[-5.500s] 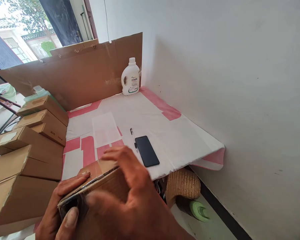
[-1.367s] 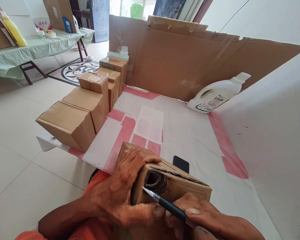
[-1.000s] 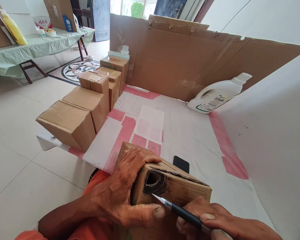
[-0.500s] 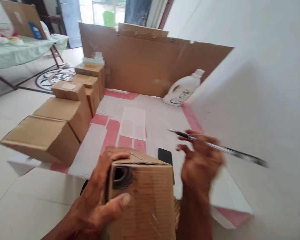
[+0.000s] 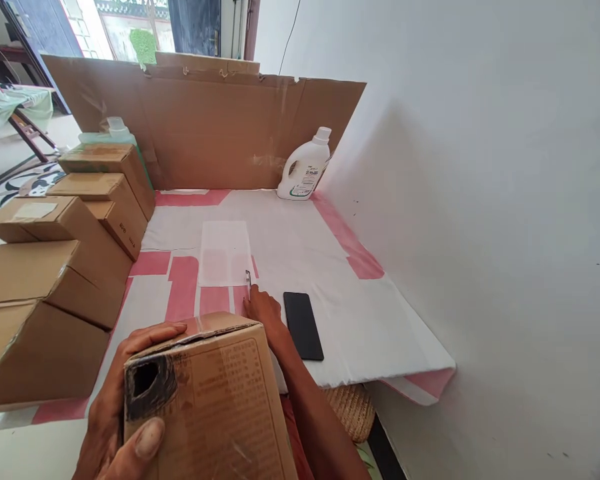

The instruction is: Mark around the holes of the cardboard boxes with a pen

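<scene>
My left hand grips a brown cardboard box from its left side, thumb on the near face and fingers over the top edge. In that face's upper left corner is a dark hole ringed with black scribble. Beyond the box, my right hand is closed on a pen, of which only a short end shows; the box hides part of the hand. Just past the pen lies a white sheet of paper on the cloth. A black phone lies to the right of my right hand.
Several cardboard boxes line the table's left side. A tall cardboard panel stands across the back, with a white jug before it. A white and pink cloth covers the table. The wall borders the right.
My right hand has moved left and forward with the pen, from the right of the box to the tabletop beyond it. The view has turned right; the box sits further left in view.
</scene>
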`<control>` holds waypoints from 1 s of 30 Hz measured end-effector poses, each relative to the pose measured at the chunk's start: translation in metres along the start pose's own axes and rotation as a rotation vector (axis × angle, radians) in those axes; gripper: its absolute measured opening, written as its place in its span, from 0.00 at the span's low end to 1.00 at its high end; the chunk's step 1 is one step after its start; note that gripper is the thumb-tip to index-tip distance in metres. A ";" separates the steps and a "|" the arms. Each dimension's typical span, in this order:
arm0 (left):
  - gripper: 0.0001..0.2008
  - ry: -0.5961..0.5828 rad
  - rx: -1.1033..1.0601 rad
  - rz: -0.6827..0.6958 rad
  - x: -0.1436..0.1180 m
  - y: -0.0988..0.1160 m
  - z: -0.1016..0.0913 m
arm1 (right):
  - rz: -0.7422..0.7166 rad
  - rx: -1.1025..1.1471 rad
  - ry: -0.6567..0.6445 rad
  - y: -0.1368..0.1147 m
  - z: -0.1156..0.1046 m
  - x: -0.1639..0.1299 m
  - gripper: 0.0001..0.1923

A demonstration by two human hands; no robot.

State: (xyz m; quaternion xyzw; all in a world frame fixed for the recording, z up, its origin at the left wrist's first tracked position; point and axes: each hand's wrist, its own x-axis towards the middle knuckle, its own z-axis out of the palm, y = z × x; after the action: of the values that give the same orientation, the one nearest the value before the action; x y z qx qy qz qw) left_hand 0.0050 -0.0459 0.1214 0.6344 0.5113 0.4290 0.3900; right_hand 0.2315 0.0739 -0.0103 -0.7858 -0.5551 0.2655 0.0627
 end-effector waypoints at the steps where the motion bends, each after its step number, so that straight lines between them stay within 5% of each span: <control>1: 0.26 -0.006 0.003 -0.008 0.001 0.000 0.000 | -0.004 -0.011 -0.004 0.001 -0.002 0.001 0.17; 6: 0.27 -0.023 -0.015 -0.031 0.003 0.000 -0.002 | -0.021 0.013 0.045 0.029 -0.011 -0.020 0.16; 11: 0.27 0.000 -0.043 -0.033 0.003 -0.003 -0.001 | 0.221 0.028 0.253 0.075 -0.013 -0.060 0.25; 16: 0.31 -0.029 -0.078 -0.044 0.004 -0.002 0.001 | 0.344 0.185 0.269 0.102 -0.009 -0.063 0.33; 22: 0.33 -0.034 -0.125 -0.033 0.000 -0.010 -0.002 | 0.239 0.661 0.177 0.110 -0.007 -0.060 0.23; 25: 0.31 -0.058 -0.145 0.015 -0.001 -0.017 -0.005 | 0.144 0.929 0.064 0.108 -0.014 -0.075 0.30; 30: 0.31 -0.042 -0.181 0.013 -0.001 -0.018 -0.003 | 0.068 1.432 0.127 0.084 -0.070 -0.122 0.33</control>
State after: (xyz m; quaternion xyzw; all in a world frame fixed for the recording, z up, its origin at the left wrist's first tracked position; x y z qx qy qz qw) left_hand -0.0032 -0.0434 0.1055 0.6087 0.4580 0.4625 0.4536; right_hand 0.3069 -0.0545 0.0589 -0.5825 -0.2151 0.5199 0.5867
